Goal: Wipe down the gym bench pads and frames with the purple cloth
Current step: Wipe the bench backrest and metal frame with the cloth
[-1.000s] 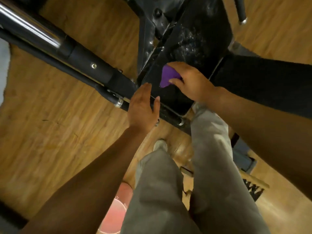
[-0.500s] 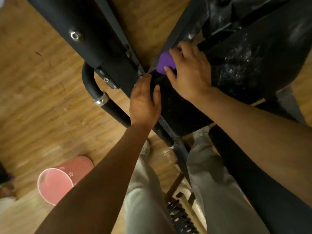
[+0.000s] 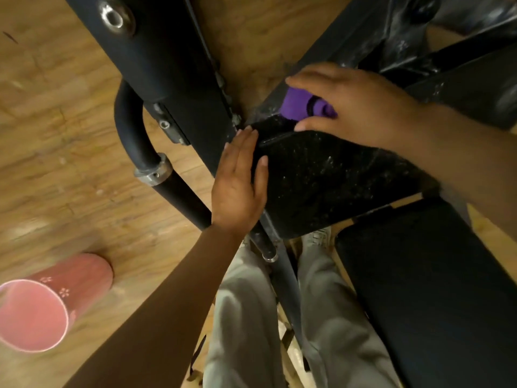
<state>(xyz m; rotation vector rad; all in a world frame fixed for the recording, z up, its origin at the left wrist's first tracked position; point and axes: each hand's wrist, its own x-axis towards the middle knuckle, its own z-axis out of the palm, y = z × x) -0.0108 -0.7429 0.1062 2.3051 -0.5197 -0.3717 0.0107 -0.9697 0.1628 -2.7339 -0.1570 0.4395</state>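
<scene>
Right hand (image 3: 361, 105) first: its fingers (image 3: 313, 79) are spread and curled over the purple cloth (image 3: 296, 103), thumb closing in from below, so the cloth is gripped and pressed against the far edge of the black bench pad (image 3: 335, 177), right where the pad meets the dark frame bar (image 3: 344, 43) running up and away. Only a bunched wad of purple shows between index finger and thumb; the remainder is hidden under the palm. Something dark and ring-shaped sits against the cloth there, too unclear to name.

Over to the left hand (image 3: 237, 186): fingers (image 3: 240, 147) straight and held together, thumb out to the side, palm laid flat on the near-left corner of that same pad, fingertips reaching the frame upright (image 3: 167, 51) beside it. It holds nothing, just rests there.

The pad's surface is speckled with pale flecks. A second black pad (image 3: 436, 289) lies lower right, apart from the first by a narrow gap. A curved black handle (image 3: 131, 130) with a metal collar (image 3: 154, 170) loops out to the left of the upright. Below, grey trousers (image 3: 246, 317) straddle a frame tube. On the wooden floor (image 3: 56, 135) at lower left stands a pink bucket (image 3: 47, 306), well clear of the bench.
</scene>
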